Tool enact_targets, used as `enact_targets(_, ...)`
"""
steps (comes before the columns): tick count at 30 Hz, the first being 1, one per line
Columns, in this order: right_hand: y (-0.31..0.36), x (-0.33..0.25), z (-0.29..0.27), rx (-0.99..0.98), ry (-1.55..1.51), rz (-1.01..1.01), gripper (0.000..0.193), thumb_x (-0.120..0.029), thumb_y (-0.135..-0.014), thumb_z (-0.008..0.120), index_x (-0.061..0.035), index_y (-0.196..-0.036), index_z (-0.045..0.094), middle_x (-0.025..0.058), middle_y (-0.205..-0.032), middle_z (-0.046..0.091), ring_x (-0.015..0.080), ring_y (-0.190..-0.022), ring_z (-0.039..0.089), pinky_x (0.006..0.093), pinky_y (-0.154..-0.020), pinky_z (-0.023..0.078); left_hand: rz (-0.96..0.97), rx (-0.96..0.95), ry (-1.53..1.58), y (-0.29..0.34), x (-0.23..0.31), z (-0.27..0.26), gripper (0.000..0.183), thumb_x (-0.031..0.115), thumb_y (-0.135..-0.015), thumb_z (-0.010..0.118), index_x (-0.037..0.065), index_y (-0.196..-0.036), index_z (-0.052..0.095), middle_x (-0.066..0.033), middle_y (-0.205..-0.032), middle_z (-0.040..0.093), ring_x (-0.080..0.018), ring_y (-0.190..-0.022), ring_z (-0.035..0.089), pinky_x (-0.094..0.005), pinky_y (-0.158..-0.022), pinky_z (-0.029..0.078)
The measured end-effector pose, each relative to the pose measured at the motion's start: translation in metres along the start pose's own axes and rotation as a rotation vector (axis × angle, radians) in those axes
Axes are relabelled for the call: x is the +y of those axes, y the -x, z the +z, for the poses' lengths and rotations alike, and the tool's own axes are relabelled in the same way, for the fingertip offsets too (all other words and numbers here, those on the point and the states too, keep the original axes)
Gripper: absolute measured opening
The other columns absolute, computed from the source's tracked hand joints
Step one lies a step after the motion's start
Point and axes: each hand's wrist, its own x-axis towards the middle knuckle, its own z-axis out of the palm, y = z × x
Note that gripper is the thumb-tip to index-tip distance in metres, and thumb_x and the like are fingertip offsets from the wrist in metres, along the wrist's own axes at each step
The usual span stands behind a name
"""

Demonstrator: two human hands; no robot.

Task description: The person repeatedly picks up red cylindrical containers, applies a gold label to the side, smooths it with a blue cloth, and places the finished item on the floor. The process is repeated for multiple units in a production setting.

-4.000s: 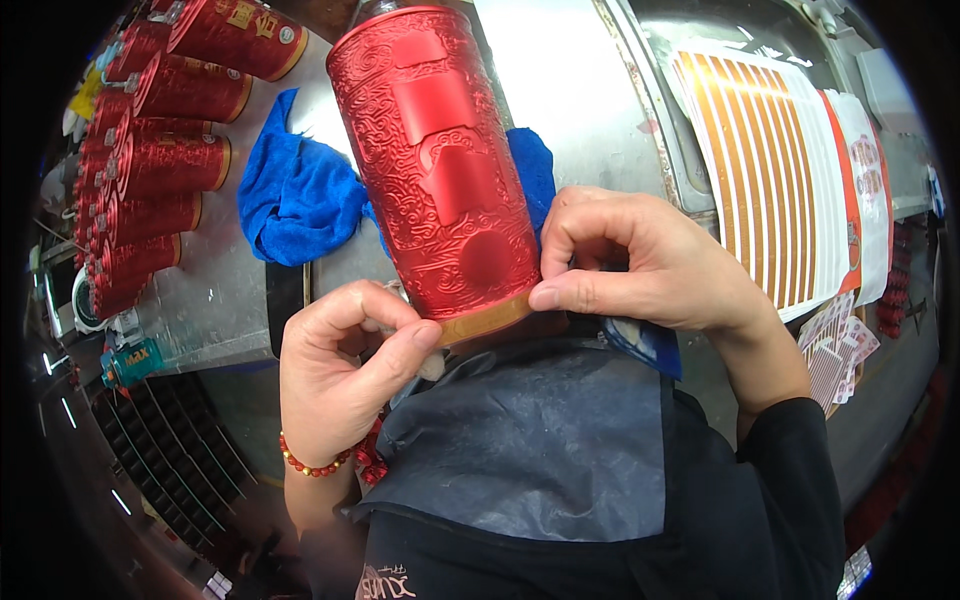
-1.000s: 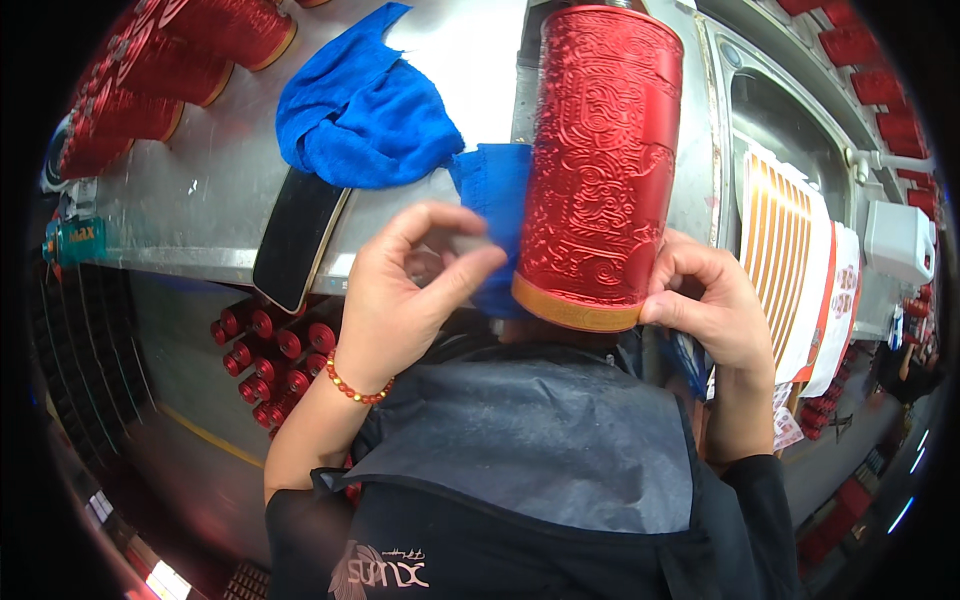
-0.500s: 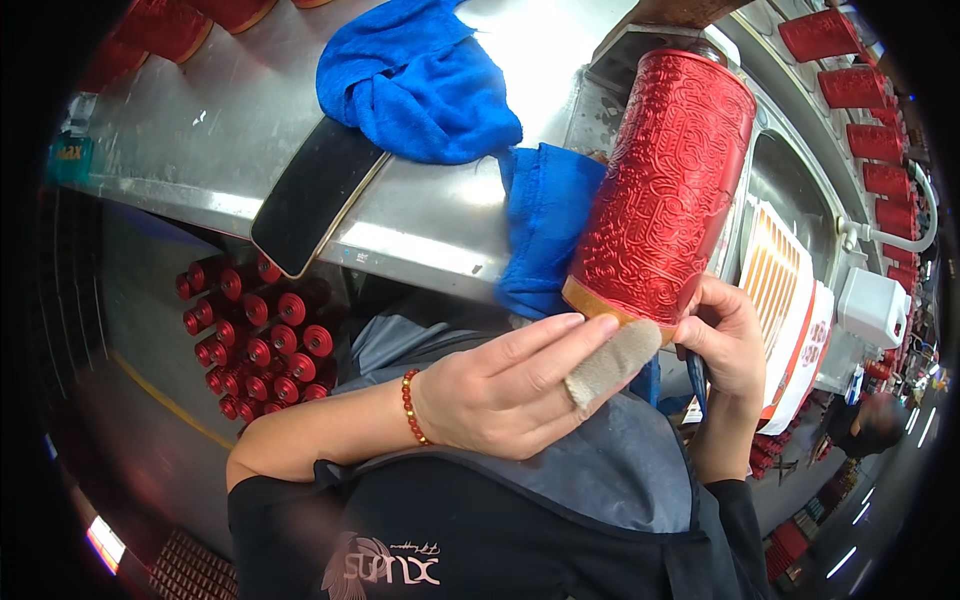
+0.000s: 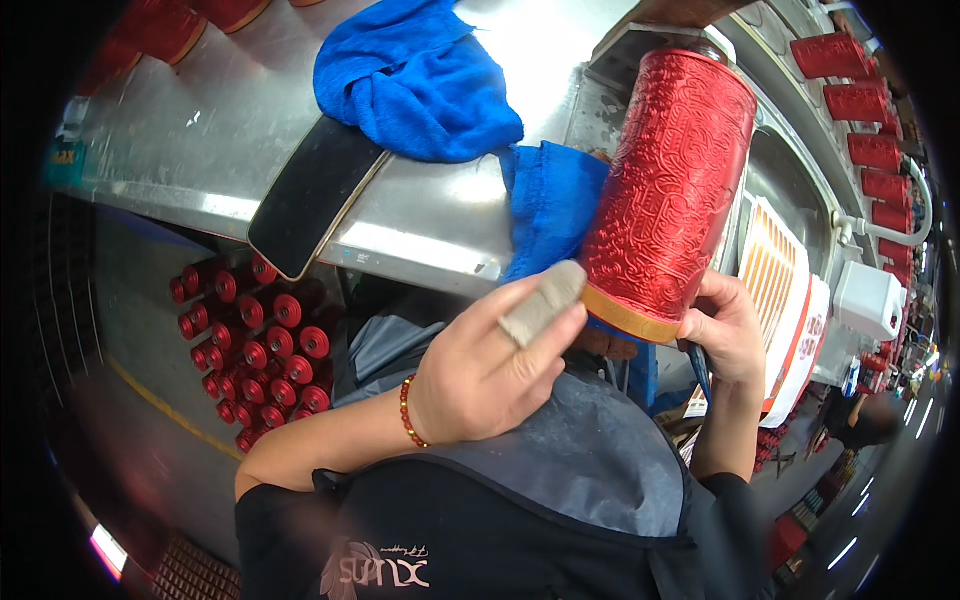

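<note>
A tall red embossed cylinder with a gold band at its near end (image 4: pixel 668 190) leans over the edge of the steel workbench (image 4: pixel 240 130). My right hand (image 4: pixel 728 330) grips its lower rim from the right side. My left hand (image 4: pixel 490 365), with a taped fingertip and a red bead bracelet, lies against the near end of the cylinder, fingers stretched toward the gold band. A blue cloth (image 4: pixel 552 205) hangs beside and under the cylinder.
A second blue cloth (image 4: pixel 415 80) and a flat black pad (image 4: pixel 310 195) lie on the bench. Several small red tubes (image 4: pixel 255 345) are stacked below on the floor. More red cylinders (image 4: pixel 855 100) line the far right. An orange-striped white sheet (image 4: pixel 775 290) sits beside a sink.
The view has swung left and down. The cylinder has tilted to the right. My left hand has left the rim and now rests open-fingered against the gold end.
</note>
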Motion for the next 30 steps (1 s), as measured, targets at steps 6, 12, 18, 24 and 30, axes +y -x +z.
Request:
enact_targets(6, -0.001, -0.003, 0.007, 0.007, 0.037, -0.091, 0.024, -0.010, -0.084, 0.087, -0.0035, -0.079, 0.065, -0.0021, -0.090, 0.058, 0.0048, -0.077, 0.054, 0.0229, -0.068, 0.042, 0.284, -0.089, -0.127, -0.024, 0.001, 0.008, 0.038, 0.001, -0.081, 0.073, 0.006, -0.118, 0.076, -0.0156, -0.127, 0.070, -0.0432, -0.125, 0.061, -0.0398, -0.097, 0.059)
enact_targets(12, 0.001, -0.004, 0.021, 0.054, 0.101, -0.175, 0.025, -0.013, -0.085, 0.087, -0.0050, -0.078, 0.065, -0.0042, -0.084, 0.055, 0.0044, -0.072, 0.046, 0.0242, -0.064, 0.036, 0.204, -0.067, -0.282, -0.065, -0.001, 0.028, 0.061, 0.021, -0.078, 0.085, 0.005, -0.135, 0.069, -0.0189, -0.146, 0.059, -0.0461, -0.138, 0.051, -0.0512, -0.111, 0.048)
enact_targets(18, 0.006, -0.010, 0.011, 0.019, 0.173, -0.171, 0.025, -0.013, -0.083, 0.088, -0.0029, -0.078, 0.065, 0.0016, -0.090, 0.060, 0.0081, -0.078, 0.052, 0.0251, -0.068, 0.039, 0.098, -0.022, -0.213, -0.065, -0.003, 0.030, 0.083, 0.027, -0.073, 0.087, -0.003, -0.145, 0.057, -0.0250, -0.152, 0.052, -0.0480, -0.141, 0.049, -0.0479, -0.111, 0.049)
enact_targets(24, 0.008, -0.004, 0.001, 0.010, 0.163, -0.257, 0.023, -0.014, -0.087, 0.087, -0.0053, -0.081, 0.067, -0.0052, -0.079, 0.053, 0.0042, -0.068, 0.043, 0.0233, -0.060, 0.035, 0.046, -0.018, -0.150, -0.062, -0.003, 0.030, 0.099, 0.031, -0.069, 0.093, -0.007, -0.150, 0.048, -0.0284, -0.156, 0.047, -0.0454, -0.140, 0.051, -0.0467, -0.114, 0.046)
enact_targets(30, 0.017, -0.021, 0.002, 0.017, 0.153, -0.134, 0.024, -0.013, -0.084, 0.087, -0.0028, -0.077, 0.066, 0.0009, -0.089, 0.061, 0.0062, -0.077, 0.051, 0.0238, -0.067, 0.039, 0.051, -0.031, -0.160, -0.062, -0.003, 0.027, 0.103, 0.031, -0.068, 0.094, -0.007, -0.151, 0.046, -0.0319, -0.155, 0.045, -0.0447, -0.141, 0.051, -0.0458, -0.114, 0.046)
